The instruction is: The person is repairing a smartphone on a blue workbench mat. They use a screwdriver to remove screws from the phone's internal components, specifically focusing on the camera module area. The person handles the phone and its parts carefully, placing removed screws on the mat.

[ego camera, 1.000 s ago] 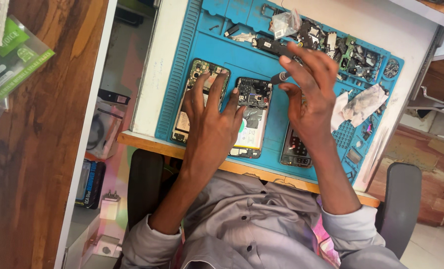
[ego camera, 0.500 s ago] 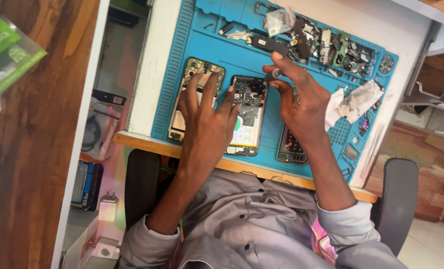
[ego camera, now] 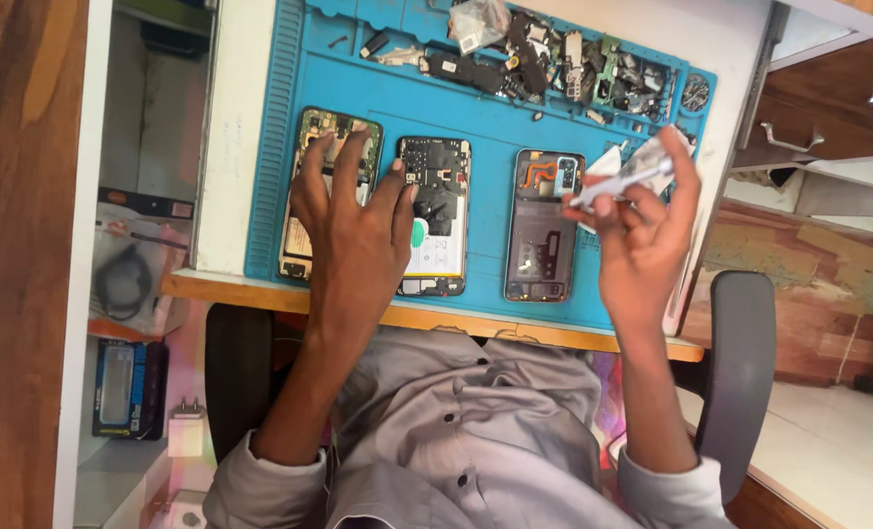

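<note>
Three opened phones lie side by side on a blue work mat (ego camera: 485, 103). My left hand (ego camera: 358, 230) rests on them with fingers spread: its fingertips touch the left phone (ego camera: 304, 230) and its thumb touches the middle phone (ego camera: 441, 245). The right phone (ego camera: 539, 245) lies uncovered with its back off. Just right of that phone and lifted off the mat, my right hand (ego camera: 647, 235) pinches a slim whitish tool (ego camera: 620, 183). The tool is blurred, so I cannot tell its kind.
Several small phone parts and a clear plastic bag (ego camera: 475, 20) lie along the mat's far edge. White crumpled material (ego camera: 608, 162) sits behind my right hand. A wooden drawer unit (ego camera: 828, 108) stands at the right, a chair armrest (ego camera: 740, 362) below it, and boxes and cables (ego camera: 128, 284) lie at the left.
My right hand has left the middle phone and moved right, rising with the whitish tool in its fingers. My left hand stays spread on the two left phones.
</note>
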